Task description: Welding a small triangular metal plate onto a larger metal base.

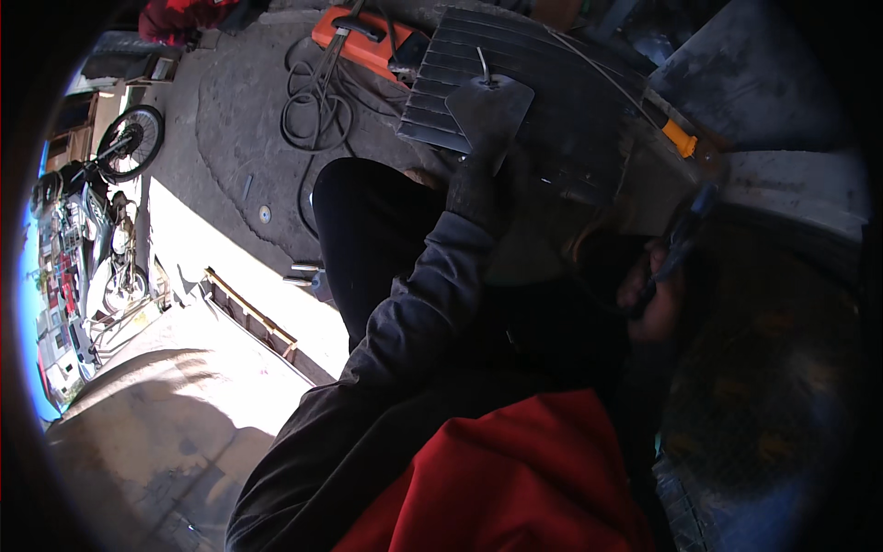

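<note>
My left hand, in a dark glove, is closed on the near, narrow end of a flat grey metal plate. A short bent metal rod stands up from the plate's far part. Beneath the plate lies a dark slatted metal surface. Off to the right and lower, my bare right hand is wrapped round a dark tool with a jaw-like head, seemingly an electrode holder. Deep shadow hides part of that hand and the tool's lower end. The tool is apart from the plate.
An orange machine with coiled cables sits beyond the slatted surface. A long thin rod with a yellow-orange handle lies at its right edge, near a grey metal sheet. A motorcycle stands far left.
</note>
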`<state>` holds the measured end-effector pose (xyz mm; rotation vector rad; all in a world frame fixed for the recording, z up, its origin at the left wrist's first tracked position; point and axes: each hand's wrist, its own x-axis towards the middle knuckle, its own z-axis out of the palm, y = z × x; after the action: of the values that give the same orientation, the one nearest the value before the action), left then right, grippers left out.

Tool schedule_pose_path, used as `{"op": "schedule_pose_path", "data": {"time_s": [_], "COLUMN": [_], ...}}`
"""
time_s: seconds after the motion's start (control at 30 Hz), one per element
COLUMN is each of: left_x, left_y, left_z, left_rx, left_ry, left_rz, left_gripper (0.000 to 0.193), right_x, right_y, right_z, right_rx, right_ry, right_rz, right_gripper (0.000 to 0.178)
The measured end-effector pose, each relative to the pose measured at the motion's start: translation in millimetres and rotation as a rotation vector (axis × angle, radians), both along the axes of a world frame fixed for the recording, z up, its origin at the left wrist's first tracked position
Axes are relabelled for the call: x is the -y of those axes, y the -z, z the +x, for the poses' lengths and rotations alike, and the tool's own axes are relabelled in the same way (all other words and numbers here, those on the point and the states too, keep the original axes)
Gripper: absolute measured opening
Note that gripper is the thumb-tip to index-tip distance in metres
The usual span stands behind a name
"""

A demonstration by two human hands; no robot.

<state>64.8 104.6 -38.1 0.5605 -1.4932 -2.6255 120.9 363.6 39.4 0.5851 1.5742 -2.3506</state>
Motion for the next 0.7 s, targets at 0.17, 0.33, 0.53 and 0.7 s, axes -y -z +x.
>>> {"op": "schedule_pose_path", "data": {"time_s": [0.17, 0.33, 0.53, 0.7], "left_x": [19.8, 35.0, 43.9, 53.2], "left_y": [19.4, 9.1, 3.2, 5.7], "left_z": [-1.6, 9.3, 49.3, 73.0], "left_rx": [-0.135, 0.312, 0.250, 0.409], "left_ry": [0.117, 0.149, 0.199, 0.153], "left_rz": [-0.489, 0.121, -0.189, -0.189], "left_gripper": [0.038, 0.047, 0.062, 0.087], "right_x": [0.2, 1.2, 7.0, 16.7], "right_y": [4.1, 2.2, -0.5, 3.3], "right_z": [-1.8, -4.6, -9.6, -11.8], "right_rx": [-0.011, -0.090, -0.001, -0.010], "right_ry": [-0.021, -0.047, -0.013, -0.011], "right_rz": [0.024, -0.003, 0.010, 0.019], "right_gripper": [0.024, 0.025, 0.027, 0.022]}}
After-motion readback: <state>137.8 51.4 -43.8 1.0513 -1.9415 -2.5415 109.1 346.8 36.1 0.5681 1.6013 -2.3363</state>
